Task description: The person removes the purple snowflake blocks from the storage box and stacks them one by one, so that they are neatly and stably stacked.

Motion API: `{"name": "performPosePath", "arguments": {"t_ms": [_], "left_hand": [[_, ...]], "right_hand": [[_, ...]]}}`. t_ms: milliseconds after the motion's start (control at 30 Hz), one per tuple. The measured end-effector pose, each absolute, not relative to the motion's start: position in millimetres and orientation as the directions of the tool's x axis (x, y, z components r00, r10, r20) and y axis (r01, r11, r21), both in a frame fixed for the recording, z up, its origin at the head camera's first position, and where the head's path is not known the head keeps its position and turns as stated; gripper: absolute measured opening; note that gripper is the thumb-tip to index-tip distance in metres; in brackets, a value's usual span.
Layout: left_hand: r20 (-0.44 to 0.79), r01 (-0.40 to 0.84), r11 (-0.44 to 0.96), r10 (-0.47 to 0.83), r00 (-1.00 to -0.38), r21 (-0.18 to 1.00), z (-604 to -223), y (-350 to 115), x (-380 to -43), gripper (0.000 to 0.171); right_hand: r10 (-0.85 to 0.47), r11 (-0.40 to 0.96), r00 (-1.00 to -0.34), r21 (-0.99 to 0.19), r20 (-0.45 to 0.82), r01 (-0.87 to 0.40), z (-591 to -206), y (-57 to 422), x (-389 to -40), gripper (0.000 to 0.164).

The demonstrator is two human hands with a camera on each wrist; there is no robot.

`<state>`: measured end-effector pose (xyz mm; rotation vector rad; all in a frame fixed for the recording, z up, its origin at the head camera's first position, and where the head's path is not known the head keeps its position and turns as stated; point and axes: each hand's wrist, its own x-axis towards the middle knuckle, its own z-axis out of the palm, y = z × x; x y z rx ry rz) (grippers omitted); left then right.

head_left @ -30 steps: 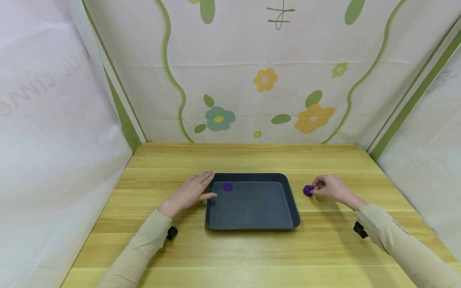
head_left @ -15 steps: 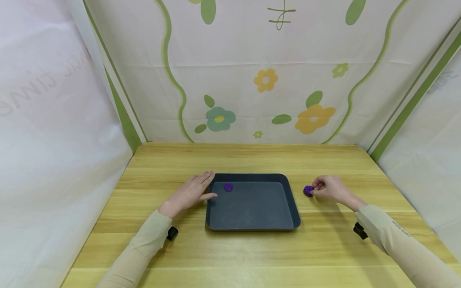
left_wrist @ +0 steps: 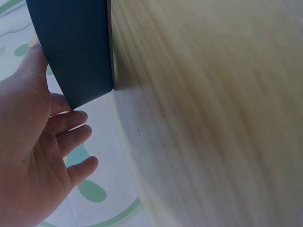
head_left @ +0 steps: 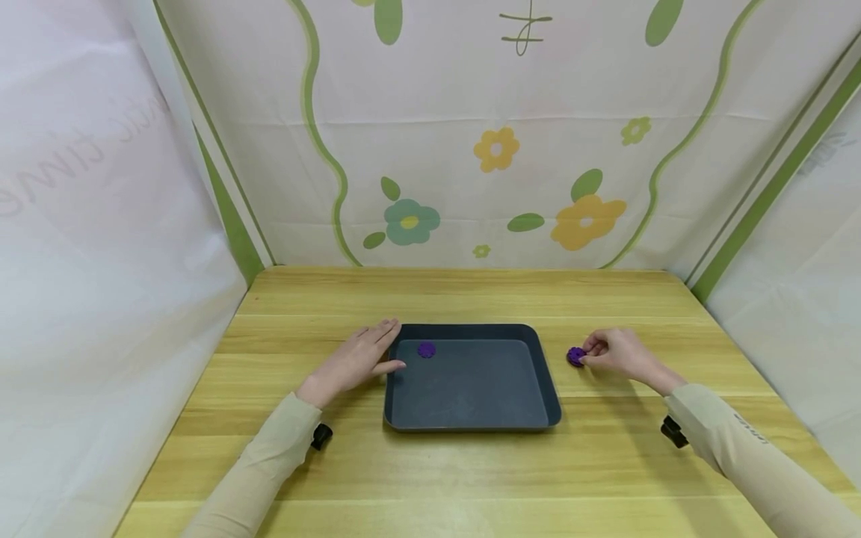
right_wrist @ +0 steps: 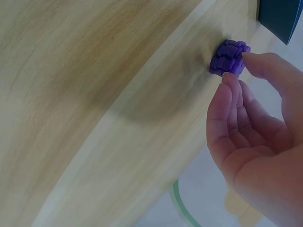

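Observation:
A dark grey baking tray [head_left: 471, 388] lies on the table, with one purple flower-shaped disc [head_left: 427, 350] in its back left part. My left hand [head_left: 356, 359] rests along the tray's left rim, fingers fairly straight and thumb reaching over the edge. In the left wrist view, the left hand [left_wrist: 35, 142] touches the tray's wall [left_wrist: 75, 47] near a corner. To the right of the tray, my right hand [head_left: 622, 353] pinches a purple flower-shaped disc [head_left: 575, 356] by its edge. The right wrist view shows several such discs stacked [right_wrist: 229, 57] on the table, the thumb and fingertips at the upper ones.
The wooden table [head_left: 471, 478] carries the tray. White cloth walls with printed flowers [head_left: 410, 222] enclose its back and both sides. A black device [head_left: 321, 435] is at the left wrist and another black device [head_left: 674, 431] at the right wrist.
Almost nothing differs. The right hand has shifted very slightly at the purple discs; the left hand and the tray stay put.

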<state>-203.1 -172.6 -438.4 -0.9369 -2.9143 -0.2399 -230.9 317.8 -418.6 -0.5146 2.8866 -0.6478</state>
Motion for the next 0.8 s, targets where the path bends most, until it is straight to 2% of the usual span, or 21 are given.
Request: {"name": "performPosePath", "arguments": {"t_ms": [800], "left_hand": [[0.126, 0.588, 0.798, 0.575, -0.809, 0.133, -439.0, -173.2, -203.0, 0.078]], "right_hand": [[-0.351, 0.858, -0.936, -0.412, -0.035, -0.306, -420.2, 317.7, -229.5, 0.017]]}}
